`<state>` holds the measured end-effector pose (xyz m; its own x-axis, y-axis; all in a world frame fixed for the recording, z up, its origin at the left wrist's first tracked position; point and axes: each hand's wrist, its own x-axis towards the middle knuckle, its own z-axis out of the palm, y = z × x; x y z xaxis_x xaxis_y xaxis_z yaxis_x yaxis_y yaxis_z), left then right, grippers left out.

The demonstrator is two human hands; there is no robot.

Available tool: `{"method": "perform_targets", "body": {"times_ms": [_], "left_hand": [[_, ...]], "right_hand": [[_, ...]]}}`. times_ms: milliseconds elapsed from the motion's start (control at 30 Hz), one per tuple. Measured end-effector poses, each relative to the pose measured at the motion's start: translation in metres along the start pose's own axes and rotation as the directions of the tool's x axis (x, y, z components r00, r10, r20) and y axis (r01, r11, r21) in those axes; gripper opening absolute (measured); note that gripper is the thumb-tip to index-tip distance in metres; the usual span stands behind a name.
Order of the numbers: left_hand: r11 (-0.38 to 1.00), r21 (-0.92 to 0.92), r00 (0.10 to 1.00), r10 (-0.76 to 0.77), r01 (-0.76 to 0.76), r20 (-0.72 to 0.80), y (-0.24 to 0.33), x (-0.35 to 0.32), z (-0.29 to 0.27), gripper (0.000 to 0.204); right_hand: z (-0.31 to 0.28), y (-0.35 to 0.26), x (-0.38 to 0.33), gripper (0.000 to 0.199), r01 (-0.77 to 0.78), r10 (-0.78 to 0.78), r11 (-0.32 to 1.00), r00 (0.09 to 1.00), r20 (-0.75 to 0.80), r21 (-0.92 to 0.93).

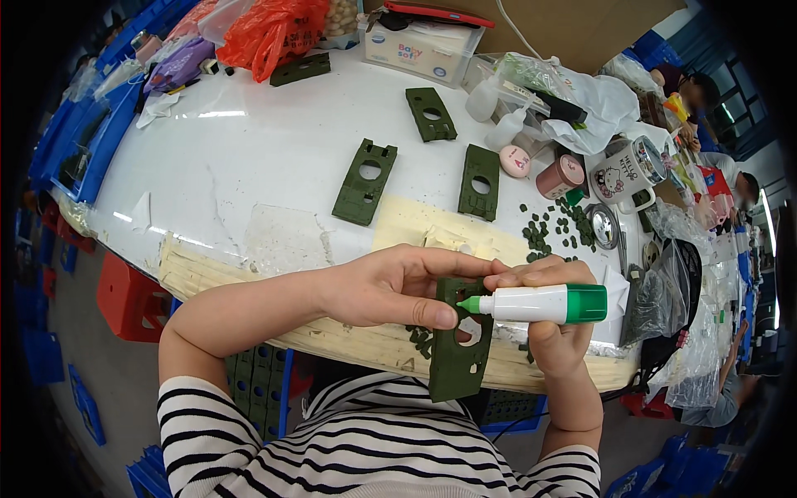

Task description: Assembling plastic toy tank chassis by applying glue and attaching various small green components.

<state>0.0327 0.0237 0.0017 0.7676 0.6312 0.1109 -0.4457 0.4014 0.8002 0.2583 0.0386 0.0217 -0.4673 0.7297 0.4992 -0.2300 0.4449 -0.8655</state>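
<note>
My left hand [383, 286] grips a dark green, flat plastic model part [452, 369] by its upper end, thumb on the face. The part has a large round hole and smaller cutouts, and it stands tilted over the table's near edge. In my right hand [560, 349] lies a white squeeze bottle [530, 305] with a green base and a green nozzle, held sideways. The nozzle points left and meets the part's face, or nearly so, above the round hole, near my left thumb. Whether any liquid comes out cannot be seen.
Similar green parts lie on the white table: one [364, 184] ahead, one [479, 163] to its right, others farther back. Small green pieces [538, 236] are scattered at right, near a mug [618, 176], a pink jar [560, 176] and clear bottles [506, 129]. Bags and a wipes box stand behind.
</note>
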Motion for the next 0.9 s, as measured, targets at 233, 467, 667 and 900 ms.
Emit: {"method": "perform_targets", "body": {"times_ms": [233, 467, 667, 900], "left_hand": [[1.0, 0.023, 1.0, 0.001, 0.0, -0.015, 0.0019, -0.0001, 0.0015, 0.066], [1.0, 0.028, 1.0, 0.003, -0.002, -0.01, 0.0016, 0.0002, 0.0011, 0.066], [1.0, 0.019, 1.0, -0.006, 0.006, -0.013, 0.0017, -0.0004, 0.0011, 0.066], [0.998, 0.059, 1.0, -0.01, 0.011, -0.012, 0.0046, -0.001, 0.0021, 0.067]], "right_hand": [[0.0032, -0.002, 0.0008, 0.042, -0.012, 0.012, 1.0, 1.0, -0.024, 0.025], [0.0006, -0.0005, -0.0005, 0.041, -0.003, 0.003, 1.0, 1.0, -0.009, -0.012], [0.0001, -0.0013, -0.0001, 0.042, 0.0, 0.0, 0.999, 1.0, 0.0, -0.041], [0.0011, -0.0042, 0.0035, 0.046, -0.026, 0.035, 0.992, 0.997, -0.068, 0.125]]}}
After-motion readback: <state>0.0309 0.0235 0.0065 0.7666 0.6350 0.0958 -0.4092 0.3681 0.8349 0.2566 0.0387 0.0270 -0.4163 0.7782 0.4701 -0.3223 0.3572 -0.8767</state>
